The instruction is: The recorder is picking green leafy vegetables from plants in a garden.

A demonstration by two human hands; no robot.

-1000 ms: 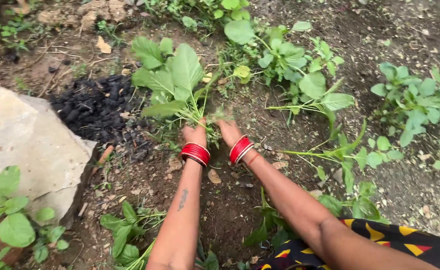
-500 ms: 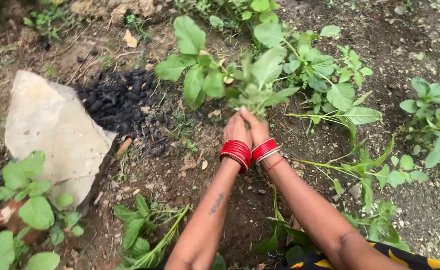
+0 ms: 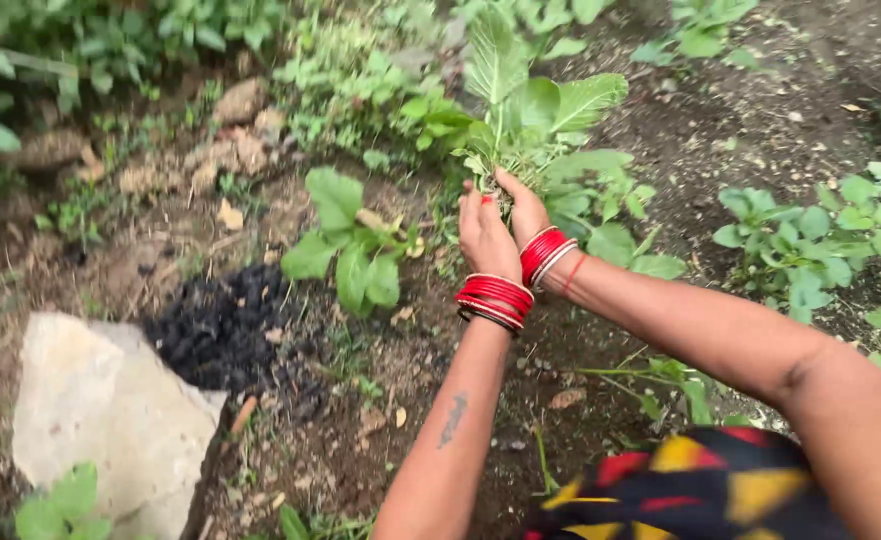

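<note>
I see bare brown soil (image 3: pixel 661 130) filling the view, with green weeds thick along the edge from ten to twelve o'clock. The biggest single thing is a pale flat stone (image 3: pixel 101 420) at about eight o'clock, lying on the ground. Just beside it, toward the centre, sits a heap of black charcoal bits (image 3: pixel 221 330). More leafy plants (image 3: pixel 811 240) spread at three o'clock, well apart from the stone. A small rooted plant (image 3: pixel 346 250) with broad green leaves stands near the centre, just left of the arms.

Both arms reach in from five and six o'clock toward one o'clock. Folded cloth in black, red and yellow (image 3: pixel 701 485) shows at the bottom edge under the right arm.

The bunch of leafy green stems (image 3: pixel 531 110) is held up off the soil at about twelve to one o'clock, leaves fanning upward. My left hand (image 3: pixel 485 235) is closed around the lower stems from the left; my right hand (image 3: pixel 523 205) is clamped on the same stems from the right, the two hands touching. Red bangles (image 3: pixel 495 300) ring the left wrist, and a second red stack (image 3: pixel 546 255) rings the right wrist. A dry leaf (image 3: pixel 229 214) lies at ten o'clock.
</note>
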